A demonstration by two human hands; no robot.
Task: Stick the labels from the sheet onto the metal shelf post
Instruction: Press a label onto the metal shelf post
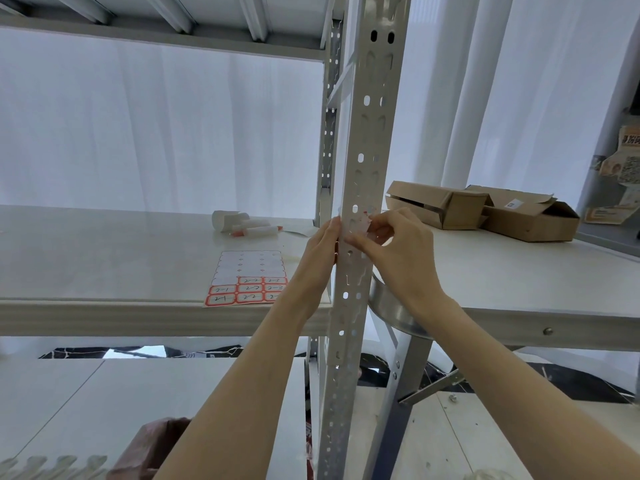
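Observation:
A grey perforated metal shelf post (367,133) runs up the middle of the view. My left hand (320,251) lies flat against the post's left edge with straight fingers. My right hand (398,251) pinches a small red-bordered label (362,223) against the front of the post at shelf height. The label sheet (249,277) lies on the white shelf to the left of the post; its upper rows are peeled and several red-bordered labels with handwriting sit in the lower rows.
A white shelf board (104,258) carries a paper roll and markers (244,225) behind the sheet. Two open cardboard boxes (485,211) sit on a white table (519,289) to the right. A metal tape roll (391,310) hangs beside the post.

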